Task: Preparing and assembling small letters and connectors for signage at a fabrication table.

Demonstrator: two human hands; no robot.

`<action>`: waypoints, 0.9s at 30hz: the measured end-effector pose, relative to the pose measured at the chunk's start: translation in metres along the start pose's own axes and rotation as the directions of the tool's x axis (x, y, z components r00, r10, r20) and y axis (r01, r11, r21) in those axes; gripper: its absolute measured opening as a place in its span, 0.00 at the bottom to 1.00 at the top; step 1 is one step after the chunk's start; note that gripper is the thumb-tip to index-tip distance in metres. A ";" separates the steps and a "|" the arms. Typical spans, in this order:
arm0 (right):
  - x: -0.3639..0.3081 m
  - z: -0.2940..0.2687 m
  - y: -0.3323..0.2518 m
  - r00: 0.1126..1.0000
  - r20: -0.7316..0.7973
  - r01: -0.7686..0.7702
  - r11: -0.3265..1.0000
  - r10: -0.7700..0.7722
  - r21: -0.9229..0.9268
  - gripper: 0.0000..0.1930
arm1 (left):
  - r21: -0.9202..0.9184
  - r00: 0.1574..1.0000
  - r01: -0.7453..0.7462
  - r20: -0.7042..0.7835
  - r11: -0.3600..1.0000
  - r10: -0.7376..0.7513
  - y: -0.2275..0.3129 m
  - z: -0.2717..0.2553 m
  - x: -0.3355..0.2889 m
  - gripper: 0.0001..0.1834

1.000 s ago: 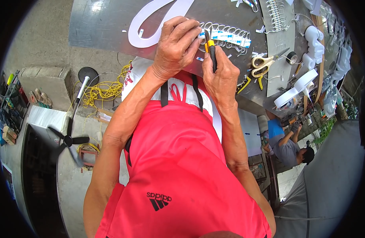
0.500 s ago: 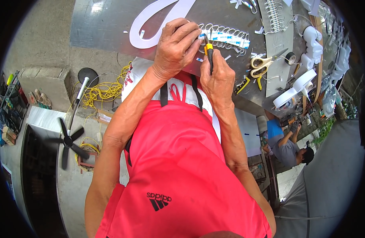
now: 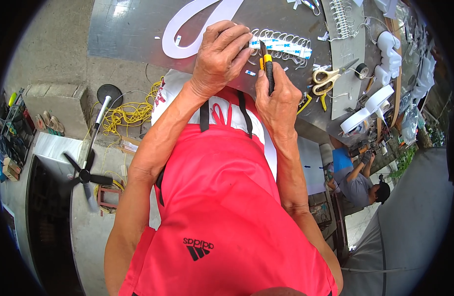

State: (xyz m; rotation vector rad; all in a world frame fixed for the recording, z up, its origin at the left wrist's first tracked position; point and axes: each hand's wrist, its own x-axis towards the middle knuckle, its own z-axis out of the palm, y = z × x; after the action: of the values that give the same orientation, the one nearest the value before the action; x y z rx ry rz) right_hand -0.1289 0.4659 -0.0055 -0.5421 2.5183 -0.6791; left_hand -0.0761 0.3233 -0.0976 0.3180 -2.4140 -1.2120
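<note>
Nearest the viewer, the person's red shirt (image 3: pixel 222 197) fills the lower centre, with a bare forearm on each side; beyond its hem, a red drawstring (image 3: pixel 221 113) lies over white and red shorts. The left hand (image 3: pixel 222 56) is narrow, its bent fingers closed on the left end of a white strip (image 3: pixel 286 48) bearing blue print; the exact grip is partly hidden. The right hand (image 3: pixel 278 96) holds a black-and-yellow utility knife (image 3: pixel 269 74), blade pointing away from the body and overlapping the strip near its left end; whether the edge touches cannot be told. The strip lies on the bench (image 3: pixel 128 37), along a row of white wire loops (image 3: pixel 290 38) that project on both sides of it.

To the left of these, a broad white band (image 3: pixel 175 27) curves into a loop. To the right lie cream-handled scissors (image 3: pixel 325 81), their blades over a grey plate (image 3: pixel 342 96), and a yellow-handled tool (image 3: pixel 323 102) just beside them. A second row of wire loops (image 3: pixel 342 22) rests farther up the plate, a black tape roll (image 3: pixel 362 71) near its right edge, and large white rolls (image 3: pixel 372 108) beyond.

Below bench level, at left, stand a dark-bladed fan (image 3: pixel 84 176), tangled yellow cable (image 3: pixel 123 120) and a concrete block (image 3: pixel 54 106). At far right, another person (image 3: pixel 355 182) wears a grey shirt and dark cap.
</note>
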 end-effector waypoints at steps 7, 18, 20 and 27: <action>0.003 0.005 0.002 1.000 0.010 0.024 0.999 -0.024 0.031 0.11 | -0.030 1.000 0.006 0.030 1.000 -0.005 -0.001 -0.004 0.000 0.18; 0.002 0.012 0.005 0.999 0.009 0.038 0.999 -0.038 0.039 0.09 | -0.038 1.000 -0.005 0.011 0.999 0.005 0.000 -0.003 -0.001 0.17; 0.003 0.012 0.005 1.000 0.013 0.028 0.998 -0.028 0.048 0.09 | -0.020 1.000 0.017 0.012 1.000 -0.016 0.000 -0.003 -0.001 0.18; 0.003 0.014 0.005 0.998 0.012 0.056 0.998 -0.056 0.025 0.09 | -0.035 1.000 0.021 0.002 0.999 -0.021 0.001 -0.003 0.000 0.18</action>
State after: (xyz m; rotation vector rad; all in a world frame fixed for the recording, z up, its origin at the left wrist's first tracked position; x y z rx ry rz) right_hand -0.1249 0.4637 -0.0195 -0.6080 2.4882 -0.7236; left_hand -0.0749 0.3217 -0.0954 0.3332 -2.3935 -1.2624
